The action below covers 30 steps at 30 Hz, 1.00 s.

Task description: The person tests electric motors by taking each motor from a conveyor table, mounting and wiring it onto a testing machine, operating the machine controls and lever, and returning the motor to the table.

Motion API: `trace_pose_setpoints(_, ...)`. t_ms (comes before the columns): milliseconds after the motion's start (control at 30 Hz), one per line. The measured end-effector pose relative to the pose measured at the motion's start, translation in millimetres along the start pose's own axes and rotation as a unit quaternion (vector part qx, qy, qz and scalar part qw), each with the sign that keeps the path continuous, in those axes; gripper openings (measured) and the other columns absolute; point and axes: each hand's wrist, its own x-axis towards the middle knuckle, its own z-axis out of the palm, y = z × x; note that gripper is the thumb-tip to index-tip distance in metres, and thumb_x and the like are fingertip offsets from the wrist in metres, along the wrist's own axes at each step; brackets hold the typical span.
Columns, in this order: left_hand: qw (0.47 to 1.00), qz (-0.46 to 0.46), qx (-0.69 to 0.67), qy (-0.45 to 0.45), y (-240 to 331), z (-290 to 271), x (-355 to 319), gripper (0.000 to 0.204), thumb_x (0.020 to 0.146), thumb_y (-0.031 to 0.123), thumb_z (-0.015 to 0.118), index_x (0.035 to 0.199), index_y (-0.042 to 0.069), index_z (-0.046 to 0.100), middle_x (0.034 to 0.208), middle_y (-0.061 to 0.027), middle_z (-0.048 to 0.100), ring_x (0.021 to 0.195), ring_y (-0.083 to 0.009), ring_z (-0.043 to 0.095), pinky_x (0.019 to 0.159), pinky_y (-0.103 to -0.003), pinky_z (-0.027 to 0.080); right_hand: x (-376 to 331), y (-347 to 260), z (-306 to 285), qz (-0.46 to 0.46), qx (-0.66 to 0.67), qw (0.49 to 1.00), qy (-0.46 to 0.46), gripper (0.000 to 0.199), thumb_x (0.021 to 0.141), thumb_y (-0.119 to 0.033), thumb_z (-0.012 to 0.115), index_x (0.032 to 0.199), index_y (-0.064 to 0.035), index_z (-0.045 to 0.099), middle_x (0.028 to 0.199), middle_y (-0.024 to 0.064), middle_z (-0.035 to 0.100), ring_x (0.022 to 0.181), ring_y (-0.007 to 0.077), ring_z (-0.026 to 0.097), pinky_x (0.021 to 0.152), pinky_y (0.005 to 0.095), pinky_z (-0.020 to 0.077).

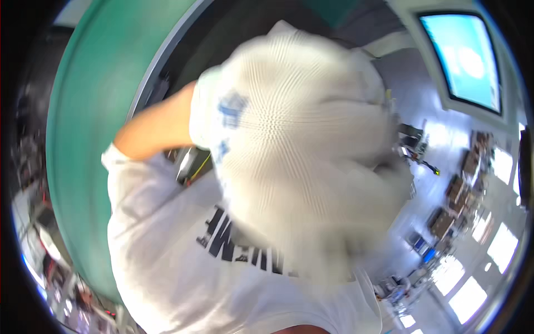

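Note:
A white knitted glove with blue marks near its cuff covers my left hand, which fills the middle of the head view very close to the camera. My bare left forearm runs into the cuff from a white short sleeve. Motion blur smears the glove's lower right part, so the fingers cannot be told apart. Whether the hand holds anything is hidden. Below and behind it is the white shirt on my torso, with dark print across it. My right hand cannot be made out.
A long green surface with a grey metal edge curves along the left. At the upper right stands a lit screen in a pale frame. Brown boxes line the far right, near bright windows.

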Motion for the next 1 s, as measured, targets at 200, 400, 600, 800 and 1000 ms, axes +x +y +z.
trace_pose_setpoints(200,0.944,-0.276,-0.045,-0.176,-52,90,-96,0.019,0.079,0.013,0.068,0.097,0.007,0.063,0.093,-0.0099,0.063,0.083,-0.029,0.063,0.068,-0.038,0.05,22,-94,88,-0.112,0.112,0.986,0.06,0.039,0.099,-0.036,0.055,0.095,0.0012,0.066,0.081,0.0072,0.065,0.07,0.0139,0.06,0.063,0.0299,0.0485)
trace_pose_setpoints(400,0.809,-0.471,-0.056,-0.346,-123,210,-237,0.042,0.09,0.031,0.058,0.123,0.007,0.055,0.127,-0.0167,0.055,0.12,-0.0352,0.053,0.101,-0.043,0.045,52,-108,81,-0.123,-0.013,0.964,0.236,0.048,0.094,-0.045,0.059,0.082,0.001,0.064,0.065,0.009,0.062,0.053,0.0185,0.06,0.05,0.034,0.0478)
trace_pose_setpoints(600,0.741,-0.556,0.095,-0.365,-162,238,-327,0.057,0.086,0.036,0.061,0.134,0.008,0.049,0.146,-0.0139,0.042,0.131,-0.0335,0.044,0.104,-0.048,0.04,45,-144,67,-0.02,0.016,0.988,0.151,0.048,0.089,-0.048,0.065,0.074,-0.0019,0.067,0.062,0.0095,0.063,0.052,0.0168,0.063,0.051,0.0342,0.0484)
trace_pose_setpoints(800,0.699,-0.569,0.169,-0.398,-211,257,-343,0.068,0.085,0.033,0.059,0.143,0.003,0.04,0.154,-0.0163,0.033,0.138,-0.0325,0.037,0.109,-0.046,0.036,58,-146,47,-0.059,-0.085,0.989,0.102,0.049,0.088,-0.05,0.066,0.077,-0.002,0.068,0.065,0.0084,0.063,0.059,0.0138,0.062,0.058,0.0321,0.049)
trace_pose_setpoints(1000,0.642,-0.57,0.19,-0.477,-245,268,-334,0.073,0.091,0.042,0.048,0.151,0.003,0.029,0.157,-0.0174,0.027,0.143,-0.0328,0.03,0.118,-0.043,0.024,76,-144,24,-0.014,0.01,0.996,-0.088,0.051,0.088,-0.053,0.067,0.087,-0.0023,0.067,0.069,0.0024,0.063,0.062,0.0134,0.062,0.059,0.0302,0.0505)
